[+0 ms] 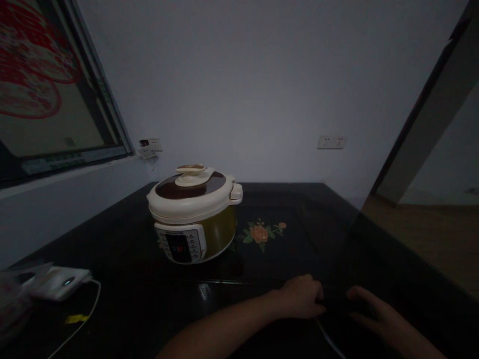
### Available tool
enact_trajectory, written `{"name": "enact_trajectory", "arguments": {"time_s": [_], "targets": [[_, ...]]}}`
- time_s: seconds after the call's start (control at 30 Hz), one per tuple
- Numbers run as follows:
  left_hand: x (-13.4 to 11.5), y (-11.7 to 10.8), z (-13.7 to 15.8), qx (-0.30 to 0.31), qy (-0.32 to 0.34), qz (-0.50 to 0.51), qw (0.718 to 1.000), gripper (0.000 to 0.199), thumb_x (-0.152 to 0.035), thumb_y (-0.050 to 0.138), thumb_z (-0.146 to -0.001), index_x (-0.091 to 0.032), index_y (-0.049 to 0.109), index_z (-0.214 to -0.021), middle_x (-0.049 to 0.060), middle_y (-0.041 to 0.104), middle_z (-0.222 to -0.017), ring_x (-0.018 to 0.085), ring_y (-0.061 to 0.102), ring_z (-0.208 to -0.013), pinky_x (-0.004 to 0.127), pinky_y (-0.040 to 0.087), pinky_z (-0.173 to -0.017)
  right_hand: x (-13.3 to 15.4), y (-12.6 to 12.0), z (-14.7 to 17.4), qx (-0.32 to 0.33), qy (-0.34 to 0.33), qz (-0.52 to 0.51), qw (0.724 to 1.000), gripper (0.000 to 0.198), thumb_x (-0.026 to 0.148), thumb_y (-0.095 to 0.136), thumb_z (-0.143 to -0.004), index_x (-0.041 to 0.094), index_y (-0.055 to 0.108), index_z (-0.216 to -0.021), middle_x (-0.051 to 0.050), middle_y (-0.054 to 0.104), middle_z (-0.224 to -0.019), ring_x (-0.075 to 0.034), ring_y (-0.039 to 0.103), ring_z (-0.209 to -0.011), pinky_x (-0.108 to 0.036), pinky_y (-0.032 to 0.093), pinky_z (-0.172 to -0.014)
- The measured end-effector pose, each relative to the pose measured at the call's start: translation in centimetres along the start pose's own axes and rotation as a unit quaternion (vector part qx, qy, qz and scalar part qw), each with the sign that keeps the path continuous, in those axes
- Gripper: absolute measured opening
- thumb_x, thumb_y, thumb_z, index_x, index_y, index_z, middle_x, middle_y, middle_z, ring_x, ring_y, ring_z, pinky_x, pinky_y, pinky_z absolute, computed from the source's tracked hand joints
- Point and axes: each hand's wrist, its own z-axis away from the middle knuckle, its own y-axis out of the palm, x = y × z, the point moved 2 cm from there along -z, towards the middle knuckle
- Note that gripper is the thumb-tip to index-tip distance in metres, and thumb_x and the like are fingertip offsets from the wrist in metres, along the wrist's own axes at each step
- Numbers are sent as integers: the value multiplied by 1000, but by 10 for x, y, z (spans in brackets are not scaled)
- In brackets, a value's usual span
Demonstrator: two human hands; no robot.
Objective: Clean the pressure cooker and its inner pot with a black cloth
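My left hand reaches in over the dark table from the bottom middle, its fingers curled closed. From just beneath those fingers a thin white cord runs down to the bottom edge; the cord's end is hidden in the hand. To the right, my right hand has thumb and fingers apart, with a dark gap between them. No object shows in it, though the dim light hides detail. Beyond my left hand stands a cream and olive-green electric pressure cooker, its lid on and its control panel facing the front left.
The black table carries a painted flower. At the left lie a white device with a cord, a yellow tag and a blurred plastic bag. Wall sockets are behind; a window is at upper left.
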Motion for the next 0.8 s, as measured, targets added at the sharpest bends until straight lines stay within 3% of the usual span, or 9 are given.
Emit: {"name": "enact_trajectory", "arguments": {"time_s": [0.13, 0.2, 0.37, 0.43, 0.5, 0.63, 0.8], "targets": [[8, -19, 24, -78, -24, 155, 985, 21, -29, 64, -80, -22, 55, -98, 3, 61, -95, 19, 58, -88, 31, 43, -75, 25, 12, 7, -54, 20, -75, 996, 35, 59, 60, -64, 30, 65, -83, -11, 73, -96, -33, 68, -98, -41, 57, -87], [13, -28, 41, -114, -49, 240, 963, 20, -29, 62, -82, -21, 55, -98, 0, 58, -88, 16, 54, -81, 28, 40, -71, 41, 23, 10, -37, 32, -108, 993, 40, 63, 60, -64, 29, 64, -85, -11, 72, -97, -33, 68, -96, -40, 58, -82], [34, -54, 98, -197, -112, 309, 924, 20, -33, 62, -82, -22, 57, -98, -5, 44, -73, 13, 44, -69, 26, 34, -62, 97, 64, 7, 85, 37, -260, 961, 42, 59, 64, -73, 28, 57, -101, -4, 70, -93, -24, 69, -89, -33, 58, -74], [47, -63, 124, -213, -130, 324, 913, 22, -35, 62, -82, -22, 57, -98, -4, 45, -72, 14, 46, -69, 26, 34, -61, 118, 88, 1, 149, 22, -298, 943, 42, 55, 66, -76, 27, 53, -105, -2, 69, -91, -20, 70, -81, -30, 57, -69], [63, -70, 151, -227, -144, 345, 899, 24, -36, 62, -80, -21, 57, -98, -3, 49, -73, 15, 48, -70, 26, 35, -61, 136, 115, -8, 243, 10, -323, 915, 47, 58, 64, -78, 24, 47, -105, 0, 68, -78, -18, 68, -60, -29, 54, -53], [95, -77, 207, -312, -186, 309, 879, 32, -44, 64, -78, -20, 58, -98, -3, 50, -71, 14, 47, -67, 25, 36, -60, 166, 170, -33, 348, -26, -357, 866, 59, 60, 68, -72, 21, 38, -105, 2, 65, -62, -17, 67, -50, -24, 51, -46], [126, -84, 261, -371, -242, 281, 851, 42, -51, 64, -73, -20, 56, -99, 0, 60, -77, 18, 59, -72, 28, 45, -65, 205, 225, -55, 387, -14, -322, 864, 38, 29, 62, -81, 20, 35, -106, 6, 62, -65, -15, 65, -45, -23, 51, -42]]}}
